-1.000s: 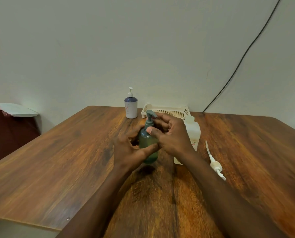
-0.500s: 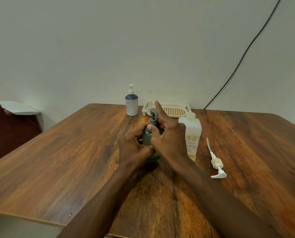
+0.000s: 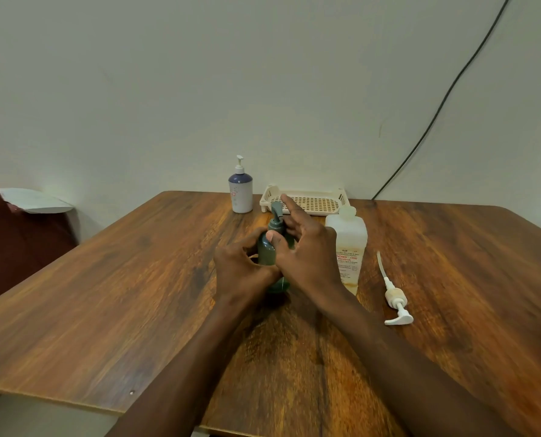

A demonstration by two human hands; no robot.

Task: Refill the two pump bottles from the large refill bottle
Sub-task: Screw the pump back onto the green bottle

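A dark green pump bottle point(image 3: 267, 252) stands upright at the table's middle with its pump head on. My left hand point(image 3: 242, 266) grips the bottle's body from the left. My right hand point(image 3: 304, 250) lies against its neck from the right, thumb on the collar and fingers stretched straight past the pump. Just right of my right hand stands the large clear refill bottle point(image 3: 351, 244), its top open, partly hidden by my hand. A loose white pump point(image 3: 395, 298) with a long tube lies on the table to its right. A white and blue pump bottle point(image 3: 241, 192) stands at the back.
A cream perforated tray point(image 3: 313, 201) sits at the table's far edge by the wall. A black cable point(image 3: 439, 105) runs down the wall at the right. A dark red seat with a white sheet point(image 3: 33, 201) is at the left.
My right hand's fingers have uncurled from the green bottle's pump head and now stretch straight. The bottle has come down onto the table. The view has tilted slightly.
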